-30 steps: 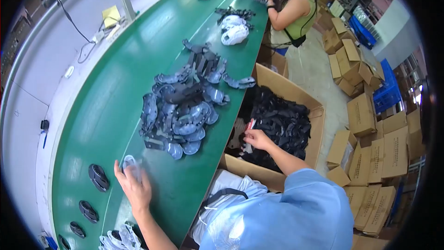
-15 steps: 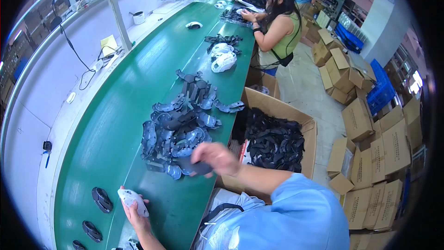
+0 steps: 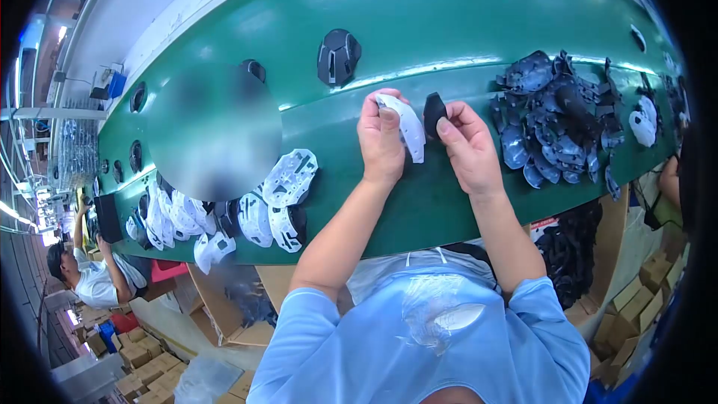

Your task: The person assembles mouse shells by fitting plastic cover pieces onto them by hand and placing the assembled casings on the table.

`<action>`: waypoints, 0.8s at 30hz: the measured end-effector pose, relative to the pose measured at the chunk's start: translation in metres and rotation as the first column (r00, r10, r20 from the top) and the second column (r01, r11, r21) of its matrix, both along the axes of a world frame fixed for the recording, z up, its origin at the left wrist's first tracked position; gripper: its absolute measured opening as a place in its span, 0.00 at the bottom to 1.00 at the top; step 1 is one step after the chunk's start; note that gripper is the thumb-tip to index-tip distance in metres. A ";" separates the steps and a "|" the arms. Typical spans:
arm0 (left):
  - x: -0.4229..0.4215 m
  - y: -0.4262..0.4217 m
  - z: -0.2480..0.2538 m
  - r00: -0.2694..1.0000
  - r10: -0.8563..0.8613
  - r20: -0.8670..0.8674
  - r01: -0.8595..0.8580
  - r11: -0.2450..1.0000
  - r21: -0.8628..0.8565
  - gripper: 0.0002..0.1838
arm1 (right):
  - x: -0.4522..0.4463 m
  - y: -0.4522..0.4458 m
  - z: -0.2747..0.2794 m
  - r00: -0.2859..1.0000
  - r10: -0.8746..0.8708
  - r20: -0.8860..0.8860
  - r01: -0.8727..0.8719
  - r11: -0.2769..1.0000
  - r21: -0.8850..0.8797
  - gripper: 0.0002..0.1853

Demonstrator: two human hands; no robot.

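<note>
Over the green table point(image 3: 351, 213), my left hand point(image 3: 383, 142) is closed on a curved white shell point(image 3: 405, 126), its fingers behind the piece and the thumb in front. Close by on the right, my right hand point(image 3: 473, 148) pinches a small black part point(image 3: 434, 114) between thumb and fingers. The two pieces are a short way apart and do not touch. Beyond my hands lies a black shell point(image 3: 338, 58) with light edge lines. A heap of dark curved parts point(image 3: 553, 123) lies to the right of my right hand.
White shells point(image 3: 290, 178) line the table's near edge at left. Further black shells point(image 3: 136, 155) stand along the far left. A box of black parts point(image 3: 568, 251) is below the edge at right. One person point(image 3: 101, 277) is at the left end. A blurred patch covers part of the table.
The view has swung left. My right hand has come from the dark heap to beside my left hand, with a black part in its fingers. The white shell is still in my left hand.
</note>
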State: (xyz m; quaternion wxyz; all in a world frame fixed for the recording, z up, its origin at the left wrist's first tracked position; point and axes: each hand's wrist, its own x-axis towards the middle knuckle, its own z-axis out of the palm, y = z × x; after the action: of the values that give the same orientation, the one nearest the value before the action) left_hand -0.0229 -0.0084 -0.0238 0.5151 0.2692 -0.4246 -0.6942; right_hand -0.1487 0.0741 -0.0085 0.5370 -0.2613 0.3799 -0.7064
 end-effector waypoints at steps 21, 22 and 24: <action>0.005 0.001 -0.018 0.991 0.113 -0.066 -0.125 0.967 -0.224 0.30 | 0.023 0.001 0.010 0.756 -0.266 -0.598 0.232 0.963 -0.134 0.17; 0.005 0.000 -0.019 0.991 0.118 -0.065 -0.130 0.963 -0.235 0.29 | 0.021 0.001 0.010 0.624 -0.303 -0.721 0.254 0.950 -0.180 0.17; 0.005 0.000 -0.017 0.990 0.124 -0.064 -0.136 0.958 -0.254 0.27 | 0.016 -0.003 0.007 0.519 -0.380 -0.766 0.239 0.925 -0.296 0.18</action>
State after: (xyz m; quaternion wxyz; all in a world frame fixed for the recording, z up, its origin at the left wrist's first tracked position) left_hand -0.0184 -0.0088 -0.0405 0.6003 0.2108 -0.4801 -0.6039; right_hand -0.1326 0.0713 -0.0020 0.1469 -0.5230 0.5673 -0.6189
